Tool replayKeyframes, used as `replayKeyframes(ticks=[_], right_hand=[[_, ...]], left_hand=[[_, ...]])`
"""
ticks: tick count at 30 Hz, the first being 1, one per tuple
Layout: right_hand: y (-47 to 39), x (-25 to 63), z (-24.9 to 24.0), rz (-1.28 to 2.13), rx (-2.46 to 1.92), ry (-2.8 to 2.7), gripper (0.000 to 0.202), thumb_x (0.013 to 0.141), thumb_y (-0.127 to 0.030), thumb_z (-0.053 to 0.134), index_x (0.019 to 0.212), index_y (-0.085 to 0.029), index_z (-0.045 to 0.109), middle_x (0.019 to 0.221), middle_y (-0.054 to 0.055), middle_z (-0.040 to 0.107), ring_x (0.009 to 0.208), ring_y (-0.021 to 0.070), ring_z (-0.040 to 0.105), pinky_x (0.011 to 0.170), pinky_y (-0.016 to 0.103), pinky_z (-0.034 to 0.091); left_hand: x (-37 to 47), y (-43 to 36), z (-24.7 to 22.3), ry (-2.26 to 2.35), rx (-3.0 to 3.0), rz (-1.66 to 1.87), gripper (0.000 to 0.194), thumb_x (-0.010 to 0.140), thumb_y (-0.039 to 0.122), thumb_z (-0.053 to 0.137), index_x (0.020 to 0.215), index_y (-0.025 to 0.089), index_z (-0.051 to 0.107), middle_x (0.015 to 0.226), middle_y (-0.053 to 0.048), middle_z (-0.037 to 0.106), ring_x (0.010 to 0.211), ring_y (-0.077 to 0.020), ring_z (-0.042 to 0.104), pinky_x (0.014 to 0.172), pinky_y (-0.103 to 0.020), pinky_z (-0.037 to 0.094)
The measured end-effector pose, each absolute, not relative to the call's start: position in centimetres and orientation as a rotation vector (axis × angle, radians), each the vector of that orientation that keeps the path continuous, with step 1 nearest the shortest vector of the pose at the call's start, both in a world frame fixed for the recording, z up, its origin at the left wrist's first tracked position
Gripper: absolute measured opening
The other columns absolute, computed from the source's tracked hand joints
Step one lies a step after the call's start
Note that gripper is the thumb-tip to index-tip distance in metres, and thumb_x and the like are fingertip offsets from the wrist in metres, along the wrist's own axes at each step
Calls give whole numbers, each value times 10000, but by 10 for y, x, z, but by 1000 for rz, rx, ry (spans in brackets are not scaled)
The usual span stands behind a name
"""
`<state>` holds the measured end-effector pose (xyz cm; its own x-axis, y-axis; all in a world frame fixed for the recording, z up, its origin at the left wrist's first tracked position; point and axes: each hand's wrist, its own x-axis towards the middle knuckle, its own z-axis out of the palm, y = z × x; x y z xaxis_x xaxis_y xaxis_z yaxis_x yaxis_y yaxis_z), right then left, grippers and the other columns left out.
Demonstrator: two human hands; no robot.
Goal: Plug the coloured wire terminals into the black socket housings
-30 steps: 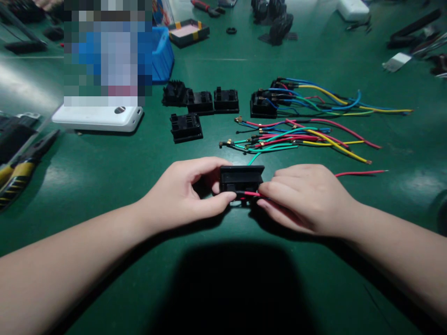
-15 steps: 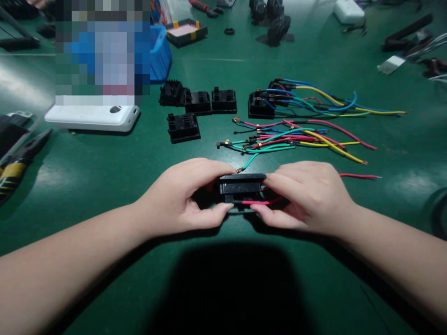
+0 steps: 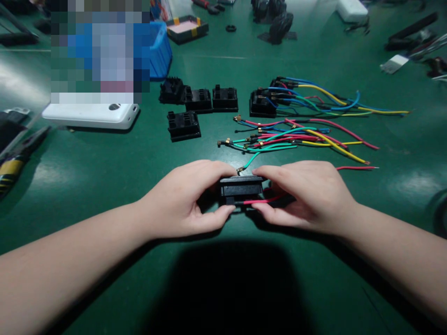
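Observation:
Between my hands is a black plastic socket housing [image 3: 241, 187], its flange uppermost and its terminal side toward the table. My left hand [image 3: 193, 197] grips its left end, thumb low at the front and fingers behind. On the right end, my right hand [image 3: 303, 195] has its index finger along the top edge and its thumb near a red wire [image 3: 258, 201]. That wire runs from the housing's underside into my right hand; its free end probably shows beyond. Just behind the housing lies a green wire [image 3: 252, 159] with a brass terminal.
Loose coloured wires [image 3: 300, 139] lie behind my hands. Farther back are several black housings [image 3: 184, 125] and wired housings [image 3: 262, 103]. A white power bank [image 3: 91, 116] and yellow-black pliers [image 3: 16, 165] lie left. A blue bin [image 3: 160, 51] and a black tray [image 3: 186, 30] stand at the back.
My right index finger has shifted left along the housing's top edge. The red wire end beyond my right hand has moved slightly up. Both hands still hold the housing.

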<state>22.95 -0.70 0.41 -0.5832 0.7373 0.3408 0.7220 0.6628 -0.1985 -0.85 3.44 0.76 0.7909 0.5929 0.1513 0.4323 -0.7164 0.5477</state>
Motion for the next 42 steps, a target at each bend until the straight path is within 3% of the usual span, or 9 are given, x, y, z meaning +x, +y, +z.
replayKeyframes(ticks=[15, 32, 42], right_hand=[[-8, 230, 4, 98, -1157, -2479, 320, 908, -411, 537, 1094, -161, 616, 649, -3, 669, 521, 126, 567, 530, 259, 310], [-7, 231, -1, 64, -1164, -2467, 364, 950, -408, 496, 1184, -141, 577, 656, -3, 662, 515, 133, 554, 530, 265, 315], [-6, 230, 1, 93, -1165, -2380, 394, 914, -398, 549, 1218, -147, 555, 595, -33, 613, 424, 104, 467, 484, 250, 308]], left_hand=[[-8, 36, 8, 751, 2503, 476, 367, 819, 306, 603, 1140, 143, 530, 1026, -76, 652, 914, -185, 614, 808, -262, 464], [-9, 36, 5, 757, 2529, 525, 358, 826, 278, 590, 1143, 120, 535, 1086, -103, 648, 991, -204, 615, 901, -286, 474], [-10, 36, 3, 730, 2479, 590, 402, 843, 267, 586, 1209, 113, 518, 1159, -123, 635, 1059, -218, 604, 955, -299, 460]])
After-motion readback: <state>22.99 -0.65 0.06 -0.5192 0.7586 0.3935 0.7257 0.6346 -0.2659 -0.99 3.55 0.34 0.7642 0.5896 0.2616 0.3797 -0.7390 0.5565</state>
